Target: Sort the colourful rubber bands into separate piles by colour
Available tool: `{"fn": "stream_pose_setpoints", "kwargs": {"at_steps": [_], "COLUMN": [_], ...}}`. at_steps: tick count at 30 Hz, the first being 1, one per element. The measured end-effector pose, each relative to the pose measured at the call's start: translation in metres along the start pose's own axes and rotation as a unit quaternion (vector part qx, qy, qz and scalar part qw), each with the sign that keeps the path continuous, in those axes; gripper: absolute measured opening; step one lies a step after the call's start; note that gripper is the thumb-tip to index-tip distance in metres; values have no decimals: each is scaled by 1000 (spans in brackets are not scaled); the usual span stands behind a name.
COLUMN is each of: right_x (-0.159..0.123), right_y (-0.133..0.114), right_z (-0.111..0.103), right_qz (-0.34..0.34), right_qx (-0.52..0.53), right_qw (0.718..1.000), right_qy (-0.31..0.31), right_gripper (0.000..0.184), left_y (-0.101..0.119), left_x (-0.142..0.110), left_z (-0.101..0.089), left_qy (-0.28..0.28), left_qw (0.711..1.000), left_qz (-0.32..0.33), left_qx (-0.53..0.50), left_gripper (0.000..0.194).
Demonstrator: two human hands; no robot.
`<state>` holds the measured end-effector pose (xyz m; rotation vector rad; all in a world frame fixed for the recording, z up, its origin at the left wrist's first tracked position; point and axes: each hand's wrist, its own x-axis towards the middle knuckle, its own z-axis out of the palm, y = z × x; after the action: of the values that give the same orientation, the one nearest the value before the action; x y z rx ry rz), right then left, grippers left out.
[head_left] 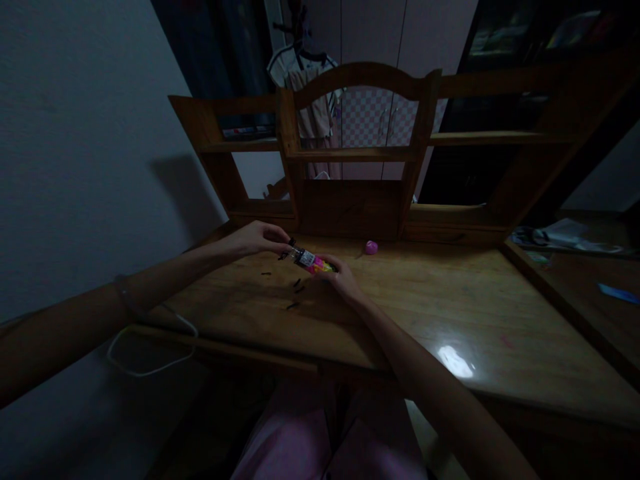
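My right hand (341, 275) is wrapped round a small clear bottle (307, 259) with a pale label and bright pink and yellow colours on its lower part. The bottle lies tilted above the desk, its neck toward my left hand. At that neck, the fingers of my left hand (260, 239) are pinched together by some small dark pieces (286, 255); what exactly they grip is too small to tell. Several short dark strips (299, 285) lie on the desk below the bottle. A pink cap-like piece (371, 247) rests farther back, right of the bottle.
The wooden desk (450, 293) carries a shelf unit (350, 155) along its back edge. On the left is a wall (100, 133), with a white cord (150, 371) looping off the front edge. Plastic bags (565, 235) lie on a surface at the right.
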<state>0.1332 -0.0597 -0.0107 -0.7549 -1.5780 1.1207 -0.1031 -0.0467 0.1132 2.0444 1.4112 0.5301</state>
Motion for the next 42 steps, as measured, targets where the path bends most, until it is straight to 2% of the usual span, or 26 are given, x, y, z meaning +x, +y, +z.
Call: {"fn": "stream_pose_setpoints", "kwargs": {"at_steps": [5, 11, 16, 21, 26, 31, 37, 42], "right_x": [0, -2, -1, -1, 0, 2, 1, 1], "right_y": [-3, -8, -5, -2, -6, -10, -12, -12], "right_z": [-1, 1, 2, 3, 3, 3, 4, 3], "right_qz": [21, 52, 80, 101, 115, 119, 122, 130], "right_qx": [27, 74, 119, 183, 238, 275, 297, 301], "right_qw": [999, 996, 990, 978, 964, 954, 946, 944], "right_qy": [22, 21, 13, -4, -13, -29, -41, -40], "right_gripper": [37, 38, 39, 43, 45, 44, 45, 45], "left_y": [12, 23, 32, 42, 62, 80, 77, 76], "left_x": [-1, 2, 16, 37, 46, 46, 45, 34], "left_z": [-5, -21, -28, -30, -33, -41, -33, -19], "left_qy": [-8, -84, -111, -146, -150, -128, -137, -117], "left_qw": [1000, 996, 993, 989, 988, 989, 986, 987], "left_qz": [-4, -15, -25, -6, -1, 4, 6, 46], "left_qx": [-8, -15, -11, 24, 26, 70, 99, 105], "left_gripper": [45, 46, 45, 39, 36, 35, 33, 28]}}
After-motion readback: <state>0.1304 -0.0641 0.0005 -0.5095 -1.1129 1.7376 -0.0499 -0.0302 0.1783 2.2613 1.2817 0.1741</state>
